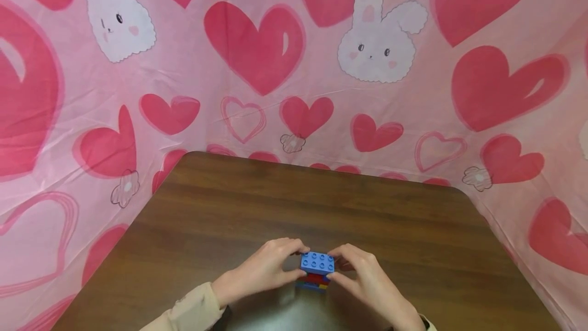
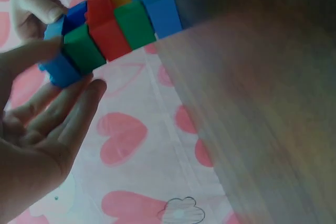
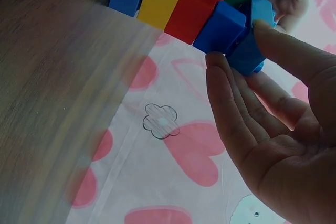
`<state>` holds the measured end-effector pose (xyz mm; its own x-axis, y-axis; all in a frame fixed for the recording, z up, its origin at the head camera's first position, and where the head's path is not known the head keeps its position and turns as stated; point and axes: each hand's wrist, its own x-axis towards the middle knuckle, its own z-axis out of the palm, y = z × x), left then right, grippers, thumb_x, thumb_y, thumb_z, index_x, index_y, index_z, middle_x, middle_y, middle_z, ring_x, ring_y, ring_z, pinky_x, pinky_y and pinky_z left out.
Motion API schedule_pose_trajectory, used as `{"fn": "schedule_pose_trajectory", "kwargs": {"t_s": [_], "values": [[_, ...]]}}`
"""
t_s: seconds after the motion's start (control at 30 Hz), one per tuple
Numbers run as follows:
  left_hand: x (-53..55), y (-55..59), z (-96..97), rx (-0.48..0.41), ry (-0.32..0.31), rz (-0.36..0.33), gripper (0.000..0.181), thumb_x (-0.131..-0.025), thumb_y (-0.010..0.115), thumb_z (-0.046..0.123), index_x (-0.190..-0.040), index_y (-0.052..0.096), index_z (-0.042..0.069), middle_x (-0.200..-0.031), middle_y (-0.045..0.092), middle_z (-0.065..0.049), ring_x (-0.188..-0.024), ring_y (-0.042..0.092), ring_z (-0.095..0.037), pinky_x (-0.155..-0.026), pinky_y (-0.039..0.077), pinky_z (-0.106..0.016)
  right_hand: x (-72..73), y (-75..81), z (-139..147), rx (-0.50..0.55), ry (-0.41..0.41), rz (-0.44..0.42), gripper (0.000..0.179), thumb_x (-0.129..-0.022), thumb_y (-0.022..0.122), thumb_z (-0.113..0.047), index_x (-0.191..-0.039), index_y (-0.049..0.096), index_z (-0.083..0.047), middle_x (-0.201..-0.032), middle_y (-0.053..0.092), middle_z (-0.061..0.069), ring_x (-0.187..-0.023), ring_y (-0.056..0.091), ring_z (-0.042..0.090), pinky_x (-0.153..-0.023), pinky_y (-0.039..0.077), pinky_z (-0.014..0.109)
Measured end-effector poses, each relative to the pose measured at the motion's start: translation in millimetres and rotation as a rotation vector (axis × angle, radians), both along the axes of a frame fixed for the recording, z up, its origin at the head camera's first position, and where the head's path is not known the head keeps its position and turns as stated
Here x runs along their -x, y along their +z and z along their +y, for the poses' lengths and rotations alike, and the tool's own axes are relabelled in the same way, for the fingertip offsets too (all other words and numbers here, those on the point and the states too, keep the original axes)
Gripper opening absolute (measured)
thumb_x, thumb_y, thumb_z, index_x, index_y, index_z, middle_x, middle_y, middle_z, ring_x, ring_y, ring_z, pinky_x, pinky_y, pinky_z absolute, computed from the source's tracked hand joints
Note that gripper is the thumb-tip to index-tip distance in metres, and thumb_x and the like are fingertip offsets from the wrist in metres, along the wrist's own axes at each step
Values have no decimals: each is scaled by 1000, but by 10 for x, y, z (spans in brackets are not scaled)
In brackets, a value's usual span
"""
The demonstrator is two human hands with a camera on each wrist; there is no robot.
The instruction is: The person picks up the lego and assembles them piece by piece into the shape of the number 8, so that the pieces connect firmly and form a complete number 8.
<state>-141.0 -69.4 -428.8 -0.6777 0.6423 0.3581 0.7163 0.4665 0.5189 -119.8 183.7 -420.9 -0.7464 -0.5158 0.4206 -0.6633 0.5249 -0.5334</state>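
Note:
A small tower of toy building bricks stands on the brown table. Its top is a light blue brick (image 1: 318,263) with several round studs. My left hand (image 1: 264,267) pinches that brick from the left, thumb at the near side and fingers at the far side. From the right, my right hand (image 1: 365,276) grips the same brick in a like way. Below it sit a green brick (image 2: 84,50) and a dark blue brick (image 3: 220,27) side by side. Under those come a red brick (image 2: 108,32), then a yellow brick (image 3: 159,1) beside a second green one (image 2: 135,24), and a blue base brick (image 2: 161,8).
The wooden table (image 1: 294,203) has rounded far corners. Pink cloth (image 1: 321,65) printed with hearts and rabbits hangs behind it and along both sides. A beige sleeve (image 1: 195,310) covers the left forearm.

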Motion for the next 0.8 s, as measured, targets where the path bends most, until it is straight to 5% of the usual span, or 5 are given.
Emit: {"fn": "schedule_pose_trajectory", "kwargs": {"t_s": [0.23, 0.8], "values": [[37, 29, -30, -2, -46, -75, 27, -91, 73, 22, -112, 65, 9, -110, 74, -4, -97, 70, -15, -82, 58, -24, -13, 21, -13, -14, -20, -35, 26, -83, 79, -10, -104, 65, -13, -97, 70, -1, -84, 66, 0, -68, 58, 19], [62, 88, 1, 29, -39, -20, 23, -88, 75, 23, -106, 69, 10, -104, 75, -2, -94, 71, -12, -81, 56, -18, -35, -7, -22, -106, -41, 90, 43, -74, 84, -5, -110, 60, -12, -101, 67, -1, -87, 67, 3, -69, 58, 18]]}}
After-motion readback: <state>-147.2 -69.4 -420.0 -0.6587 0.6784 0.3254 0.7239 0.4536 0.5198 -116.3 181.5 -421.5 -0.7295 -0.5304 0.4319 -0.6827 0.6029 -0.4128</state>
